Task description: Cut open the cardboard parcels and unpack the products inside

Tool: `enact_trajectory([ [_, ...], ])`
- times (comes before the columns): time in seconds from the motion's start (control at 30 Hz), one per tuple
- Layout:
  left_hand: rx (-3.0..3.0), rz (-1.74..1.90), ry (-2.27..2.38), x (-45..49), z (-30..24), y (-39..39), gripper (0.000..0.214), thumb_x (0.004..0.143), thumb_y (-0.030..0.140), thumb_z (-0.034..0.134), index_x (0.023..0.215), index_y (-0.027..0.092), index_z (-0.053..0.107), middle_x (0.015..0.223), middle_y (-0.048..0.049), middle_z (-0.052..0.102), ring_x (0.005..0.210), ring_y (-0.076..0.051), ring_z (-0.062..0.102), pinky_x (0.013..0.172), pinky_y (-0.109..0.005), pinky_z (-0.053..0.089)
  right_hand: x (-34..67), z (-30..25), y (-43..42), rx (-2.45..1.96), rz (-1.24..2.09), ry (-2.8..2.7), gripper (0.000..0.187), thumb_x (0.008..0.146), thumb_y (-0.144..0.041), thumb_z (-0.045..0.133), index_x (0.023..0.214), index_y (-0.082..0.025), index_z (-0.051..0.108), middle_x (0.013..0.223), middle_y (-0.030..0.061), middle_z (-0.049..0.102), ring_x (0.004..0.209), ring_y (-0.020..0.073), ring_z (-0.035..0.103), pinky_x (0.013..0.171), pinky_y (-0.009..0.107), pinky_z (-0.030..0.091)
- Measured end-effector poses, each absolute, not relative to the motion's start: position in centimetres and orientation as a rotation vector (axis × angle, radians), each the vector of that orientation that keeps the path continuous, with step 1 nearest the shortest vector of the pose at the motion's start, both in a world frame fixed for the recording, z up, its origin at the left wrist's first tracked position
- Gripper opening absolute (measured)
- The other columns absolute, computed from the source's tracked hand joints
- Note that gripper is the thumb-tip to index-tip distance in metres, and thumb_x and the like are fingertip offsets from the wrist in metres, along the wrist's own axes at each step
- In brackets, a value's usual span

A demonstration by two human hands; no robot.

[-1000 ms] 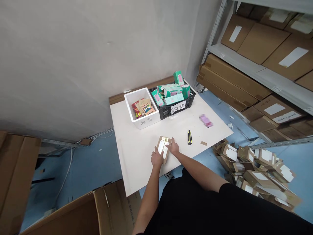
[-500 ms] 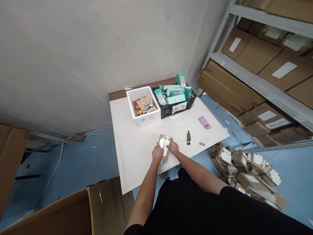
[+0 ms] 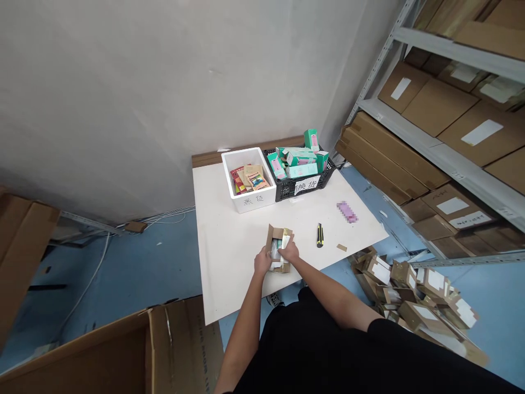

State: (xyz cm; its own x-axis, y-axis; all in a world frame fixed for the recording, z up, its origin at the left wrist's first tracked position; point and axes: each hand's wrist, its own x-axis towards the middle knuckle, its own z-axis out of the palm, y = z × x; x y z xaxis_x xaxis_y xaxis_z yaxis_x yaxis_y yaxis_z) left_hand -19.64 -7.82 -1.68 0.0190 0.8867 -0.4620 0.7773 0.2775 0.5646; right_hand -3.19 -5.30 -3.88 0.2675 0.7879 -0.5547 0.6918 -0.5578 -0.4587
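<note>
A small cardboard box [image 3: 281,268] is held between my two hands over the near part of the white table [image 3: 221,262]. Its top flaps stand apart, and something pale and green shows inside. My left hand [image 3: 262,261] is closed on the left flap and side. On the other side, my right hand [image 3: 289,250] grips the right flap, its thumb over the opening. To the right of the box lies a black and yellow box cutter [image 3: 320,235]. Beyond it is a blurred purple item [image 3: 346,212].
At the table's back stand a white foam box [image 3: 254,203] with packets and a black crate [image 3: 285,190] of green boxes. Opened cartons [image 3: 426,312] are heaped on the floor at right, below loaded shelving [image 3: 426,134]. A large open carton [image 3: 180,345] stands at lower left.
The small box was closed along its taped top; now its flaps are pulled apart and the inside shows. Both hands stay on it. The view has shifted slightly.
</note>
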Motion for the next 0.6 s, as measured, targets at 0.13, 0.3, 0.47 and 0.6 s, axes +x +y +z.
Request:
enact_trajectory([
  [0.13, 1.327, 0.403, 1.817, -20.6, -2.5, -8.4, 0.074, 0.099, 0.028, 0.05, 0.169, 0.024, 0.025, 0.138, -0.0082, 0.073, 0.123, -0.024, 0.071, 0.103, -0.036, 0.054, -0.6, -3.5, -5.5, -2.087, 1.32, -1.347, 0.077, 0.091, -0.024, 0.055, 0.165, -0.023, 0.036, 0.138, 0.009, 0.071, 0.124, 0.0269, 0.069, 0.098, 0.032, 0.056],
  [0.3, 1.472, 0.556, 1.914, -21.5, -2.9, -9.1, 0.089, 0.097, 0.029, 0.055, 0.173, 0.021, 0.009, 0.165, -0.0131, 0.048, 0.152, -0.028, 0.045, 0.12, -0.045, 0.044, 3.9, -3.1, -7.0, -2.077, 1.13, -1.439, 0.077, 0.094, -0.03, 0.058, 0.167, -0.025, 0.032, 0.151, 0.0107, 0.062, 0.13, 0.028, 0.064, 0.105, 0.037, 0.053],
  [0.47, 1.979, 0.24, 1.647, -20.1, -2.0, -8.1, 0.05, 0.087, 0.013, 0.063, 0.133, 0.029, 0.074, 0.169, -0.0058, 0.043, 0.158, -0.033, 0.033, 0.127, -0.052, 0.038, 3.7, -2.5, -7.5, -2.08, 0.639, -2.011, 0.056, 0.098, -0.021, 0.055, 0.153, -0.026, 0.058, 0.176, 0.0081, 0.027, 0.162, 0.0317, 0.019, 0.126, 0.047, 0.029],
  [0.6, 2.048, 0.104, 1.406, -18.8, -1.9, -7.9, 0.026, 0.086, 0.016, 0.067, 0.106, 0.021, 0.084, 0.164, -0.009, 0.05, 0.159, -0.036, 0.032, 0.128, -0.05, 0.036, 2.0, -2.4, -6.7, -2.014, 0.661, -2.263, 0.048, 0.098, -0.016, 0.051, 0.143, -0.022, 0.068, 0.176, 0.0102, 0.026, 0.164, 0.0342, 0.01, 0.127, 0.054, 0.023],
])
